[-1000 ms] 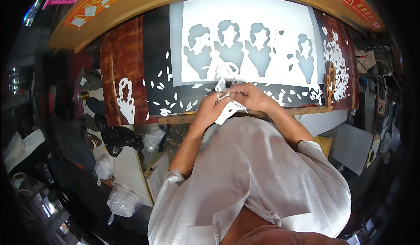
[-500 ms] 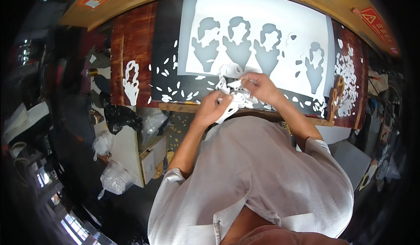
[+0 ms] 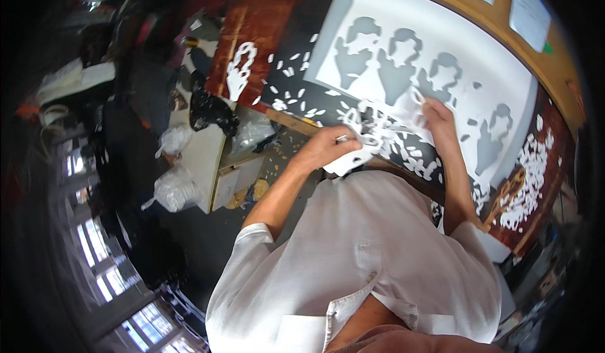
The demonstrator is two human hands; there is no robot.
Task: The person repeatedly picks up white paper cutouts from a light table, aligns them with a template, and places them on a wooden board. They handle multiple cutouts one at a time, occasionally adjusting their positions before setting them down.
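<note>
My left hand [image 3: 324, 147] is closed on white cut-out pieces [image 3: 346, 163] at the table's near edge; their openwork upper parts stand up beyond my fingers, and I cannot tell how many there are. To its right, my right hand [image 3: 437, 112] pinches a thin white piece [image 3: 413, 106], blurred by motion, above the near edge of a large white sheet [image 3: 428, 28]. That sheet has several hand-and-ring-shaped openings, with grey showing through. Small white oval scraps [image 3: 413, 164] lie between and below my hands.
Another white cut-out [image 3: 237, 79] rests on the red-brown board at left. At right, a brown curved tool [image 3: 507, 190] lies beside a heap of white scraps [image 3: 531, 171]. A yellow-brown machine beam [image 3: 504, 35] crosses beyond the sheet. Plastic bags [image 3: 175, 189] are at lower left.
My right hand has moved away from my left, to the right, with the thin white piece. My left hand still grips the cut-outs. The whole view has turned and shifted.
</note>
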